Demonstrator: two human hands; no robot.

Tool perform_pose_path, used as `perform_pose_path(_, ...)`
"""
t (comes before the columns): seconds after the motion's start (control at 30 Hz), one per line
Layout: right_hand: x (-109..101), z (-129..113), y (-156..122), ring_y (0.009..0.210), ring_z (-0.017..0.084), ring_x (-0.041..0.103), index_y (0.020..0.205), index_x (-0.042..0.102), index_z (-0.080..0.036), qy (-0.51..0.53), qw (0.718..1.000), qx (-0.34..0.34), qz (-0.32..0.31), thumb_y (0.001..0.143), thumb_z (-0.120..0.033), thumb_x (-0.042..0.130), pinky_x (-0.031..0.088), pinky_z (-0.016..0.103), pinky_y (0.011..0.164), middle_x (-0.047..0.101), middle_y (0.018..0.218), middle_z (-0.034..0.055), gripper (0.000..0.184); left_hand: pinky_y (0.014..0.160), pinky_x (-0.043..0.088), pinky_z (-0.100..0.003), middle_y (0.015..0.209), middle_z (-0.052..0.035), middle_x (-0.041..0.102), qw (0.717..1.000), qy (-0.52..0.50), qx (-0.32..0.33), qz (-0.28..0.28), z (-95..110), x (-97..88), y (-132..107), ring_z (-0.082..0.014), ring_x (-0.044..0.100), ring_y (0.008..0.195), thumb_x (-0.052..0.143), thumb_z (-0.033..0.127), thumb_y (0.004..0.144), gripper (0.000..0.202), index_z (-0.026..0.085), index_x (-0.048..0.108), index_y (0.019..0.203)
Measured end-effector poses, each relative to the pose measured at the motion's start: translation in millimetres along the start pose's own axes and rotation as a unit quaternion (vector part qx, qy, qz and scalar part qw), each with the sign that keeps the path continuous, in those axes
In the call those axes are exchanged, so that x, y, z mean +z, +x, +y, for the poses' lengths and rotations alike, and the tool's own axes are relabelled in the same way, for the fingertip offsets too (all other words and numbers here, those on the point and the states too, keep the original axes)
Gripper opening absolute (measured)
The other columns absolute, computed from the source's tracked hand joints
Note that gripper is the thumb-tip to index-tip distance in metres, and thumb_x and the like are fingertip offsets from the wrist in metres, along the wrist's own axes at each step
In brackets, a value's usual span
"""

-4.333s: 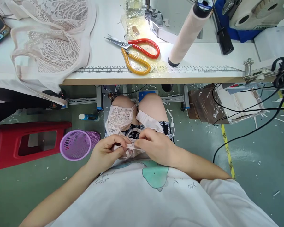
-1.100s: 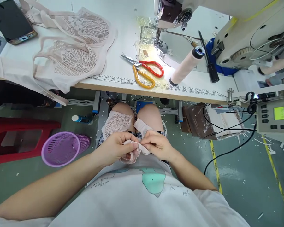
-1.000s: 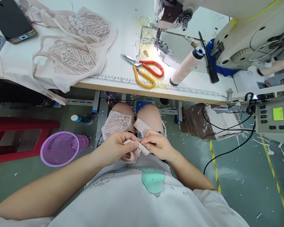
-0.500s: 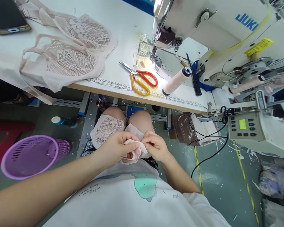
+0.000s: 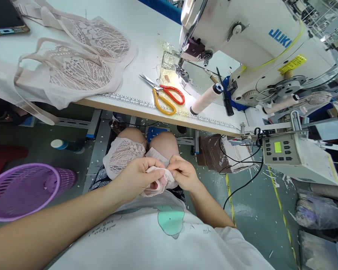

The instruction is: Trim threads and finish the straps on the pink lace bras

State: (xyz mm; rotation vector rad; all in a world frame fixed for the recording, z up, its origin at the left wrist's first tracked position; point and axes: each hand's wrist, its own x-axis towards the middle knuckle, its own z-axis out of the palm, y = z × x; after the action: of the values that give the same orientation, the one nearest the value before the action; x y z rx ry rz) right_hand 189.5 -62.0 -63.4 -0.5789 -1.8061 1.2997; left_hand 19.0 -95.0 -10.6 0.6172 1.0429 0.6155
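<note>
Over my lap, a pale pink lace bra [image 5: 123, 154] lies across my thighs, with part of it bunched up between my hands. My left hand [image 5: 139, 175] is closed on the bunched lace edge, thumb on top. Close beside it, my right hand [image 5: 183, 171] pinches the same fabric between thumb and fingertips. What exactly lies under the right fingertips is hidden. On the table above, another pale pink lace bra [image 5: 84, 73] is spread out, its strap hanging over the front edge.
Scissors [image 5: 165, 98] with one red and one yellow handle lie by the table edge. A thread spool [image 5: 206, 99] stands near a JUKI sewing machine [image 5: 242, 33]. A black-handled tool [image 5: 227, 97], a phone [image 5: 5, 18], a purple basket [image 5: 25, 191] and a control box [image 5: 281, 148] surround me.
The view has shifted slightly, so the table and machine sit a little further left. Both hands keep their hold on the fabric with hardly any movement.
</note>
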Motion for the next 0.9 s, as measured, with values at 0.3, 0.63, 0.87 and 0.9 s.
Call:
perform_pose_path(0.3,2.7,-0.1,-2.4,0.060,0.010,0.047,0.085,0.062,-0.019,0.007,1.000,0.005,0.010,0.086,-0.028,0.052,0.039,0.022,0.054,0.047,0.068,0.0001,0.014,0.036,0.025,-0.014,0.045,0.0013,0.054,0.997,0.061,0.034,0.034,0.9,1.5,-1.3,-0.0046,0.036,0.038,0.058,0.032,0.067,0.019,0.014,0.055,0.062)
perform_pose_path(0.63,4.5,-2.7,-3.1,0.058,0.008,0.045,0.081,0.062,-0.017,0.022,0.999,0.024,0.018,0.085,-0.028,0.054,0.036,0.020,0.051,0.046,0.067,-0.0007,0.014,0.037,0.027,-0.013,0.047,0.0035,0.051,0.990,0.115,0.042,0.063,-1.5,0.3,-1.8,-0.0046,0.038,0.040,0.056,0.029,0.066,0.015,0.014,0.056,0.063)
perform_pose_path(0.87,4.6,-2.3,-3.1,0.057,0.008,0.045,0.077,0.062,-0.016,0.044,0.998,0.048,0.016,0.083,-0.027,0.057,0.035,0.019,0.049,0.048,0.067,-0.0006,0.013,0.036,0.028,-0.015,0.046,0.0026,0.054,0.997,0.069,0.001,0.045,2.8,1.9,-1.0,-0.0060,0.041,0.038,0.059,0.030,0.063,0.016,0.015,0.055,0.061)
perform_pose_path(0.9,4.5,-1.8,-3.0,0.056,0.008,0.045,0.077,0.062,-0.016,0.049,0.997,0.056,0.016,0.082,-0.027,0.058,0.034,0.019,0.048,0.048,0.066,-0.0007,0.013,0.036,0.029,-0.015,0.047,0.0017,0.056,0.998,0.060,-0.004,0.037,3.1,1.8,-0.5,-0.0067,0.042,0.039,0.059,0.031,0.063,0.017,0.015,0.055,0.061)
